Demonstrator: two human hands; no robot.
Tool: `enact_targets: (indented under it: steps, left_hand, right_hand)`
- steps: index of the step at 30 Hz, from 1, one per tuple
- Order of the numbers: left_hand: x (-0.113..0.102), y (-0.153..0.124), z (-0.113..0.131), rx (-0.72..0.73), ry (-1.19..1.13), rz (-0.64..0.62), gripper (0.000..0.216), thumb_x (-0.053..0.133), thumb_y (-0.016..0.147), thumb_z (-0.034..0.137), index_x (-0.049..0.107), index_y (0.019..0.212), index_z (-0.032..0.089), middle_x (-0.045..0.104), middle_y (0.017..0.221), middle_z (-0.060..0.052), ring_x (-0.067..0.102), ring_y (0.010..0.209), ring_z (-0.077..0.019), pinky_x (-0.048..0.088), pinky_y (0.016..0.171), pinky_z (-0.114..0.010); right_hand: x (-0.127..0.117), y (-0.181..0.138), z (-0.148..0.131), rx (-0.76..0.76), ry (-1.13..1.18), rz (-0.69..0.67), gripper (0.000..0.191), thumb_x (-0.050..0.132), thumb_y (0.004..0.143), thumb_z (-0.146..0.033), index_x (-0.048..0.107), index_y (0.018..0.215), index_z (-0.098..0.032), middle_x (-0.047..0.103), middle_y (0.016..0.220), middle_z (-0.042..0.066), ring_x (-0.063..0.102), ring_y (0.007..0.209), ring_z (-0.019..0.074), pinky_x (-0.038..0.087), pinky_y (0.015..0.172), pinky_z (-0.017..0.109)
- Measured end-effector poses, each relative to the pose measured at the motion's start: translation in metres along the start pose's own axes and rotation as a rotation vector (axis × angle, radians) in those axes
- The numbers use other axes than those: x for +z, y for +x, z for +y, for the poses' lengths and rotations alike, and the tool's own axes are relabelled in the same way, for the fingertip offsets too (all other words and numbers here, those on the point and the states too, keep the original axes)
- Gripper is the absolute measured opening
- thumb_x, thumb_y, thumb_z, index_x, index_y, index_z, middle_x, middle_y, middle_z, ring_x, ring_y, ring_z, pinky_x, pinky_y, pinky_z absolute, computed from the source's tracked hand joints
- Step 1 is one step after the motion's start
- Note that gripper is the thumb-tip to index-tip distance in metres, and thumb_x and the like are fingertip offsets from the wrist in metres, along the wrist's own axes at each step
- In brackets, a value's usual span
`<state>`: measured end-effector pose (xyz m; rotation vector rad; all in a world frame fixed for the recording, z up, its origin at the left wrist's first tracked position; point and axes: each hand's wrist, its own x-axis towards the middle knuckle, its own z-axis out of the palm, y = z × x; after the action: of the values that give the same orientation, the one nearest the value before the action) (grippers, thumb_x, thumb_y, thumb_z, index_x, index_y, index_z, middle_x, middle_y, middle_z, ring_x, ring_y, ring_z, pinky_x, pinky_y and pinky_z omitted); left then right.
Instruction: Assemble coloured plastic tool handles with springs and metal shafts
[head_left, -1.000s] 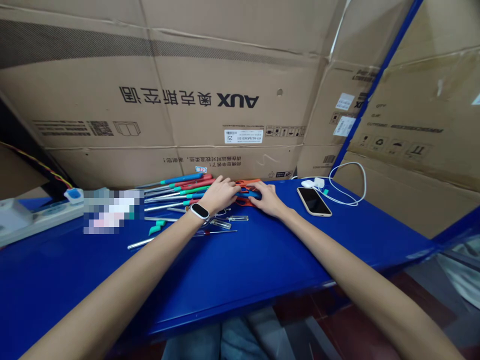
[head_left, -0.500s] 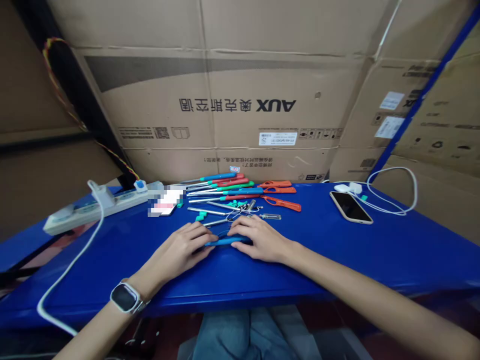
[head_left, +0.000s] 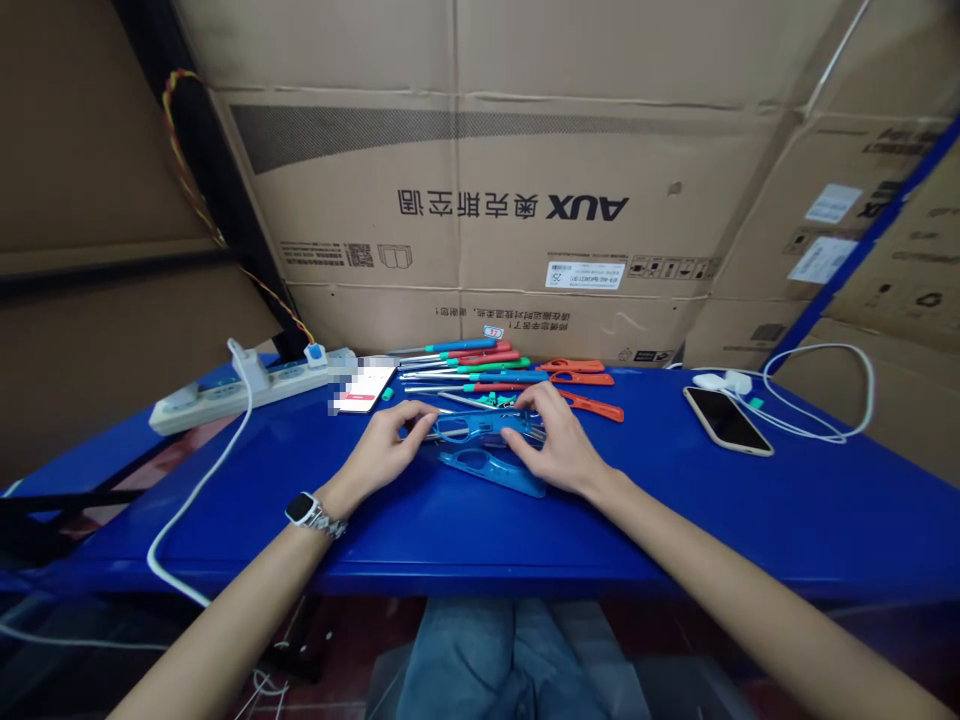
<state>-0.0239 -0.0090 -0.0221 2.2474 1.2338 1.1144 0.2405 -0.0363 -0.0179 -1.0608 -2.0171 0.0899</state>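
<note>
Above the blue table is a blue plastic lighter half-shell with an oval trigger hole, held between both hands. My right hand grips its right end between thumb and fingers. At its left end, the fingers of my left hand are pinched together. A second blue half-shell lies on the table just below, nearer to me. Behind the hands are metal tubes and small green pieces, partly hidden by my right hand.
Long lighters with blue, red and green handles lie in a row at the back, beside orange half-shells. A power strip and a lit phone are on the left. On the right lie a dark phone and white cables.
The blue piece both hands held low on the table now shows as two half-shells, one in the hands and one lying below. Both hands have moved up slightly, and the view has shifted.
</note>
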Motion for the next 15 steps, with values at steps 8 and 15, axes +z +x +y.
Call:
enact_targets:
  steps: [8,15]
  left_hand:
    - [-0.006,-0.01,-0.002,-0.082,-0.039,0.102,0.041,0.046,0.094,0.05,0.068,0.097,0.016,0.071,0.089,-0.005,0.062,0.079,-0.0201,0.049,0.072,-0.028]
    - [-0.005,-0.011,0.002,-0.067,-0.069,0.084,0.037,0.046,0.094,0.047,0.065,0.095,0.016,0.067,0.083,-0.003,0.058,0.074,-0.018,0.048,0.07,-0.028]
  right_hand:
    - [-0.004,-0.022,-0.014,-0.004,-0.078,-0.405,0.022,0.069,0.084,-0.04,0.06,0.092,-0.022,0.063,0.096,0.004,0.058,0.097,0.0227,0.039,0.096,0.047]
    - [-0.008,-0.016,-0.001,0.005,-0.019,-0.436,0.014,0.067,0.087,-0.034,0.062,0.096,-0.023,0.063,0.105,0.005,0.056,0.106,0.024,0.037,0.102,0.053]
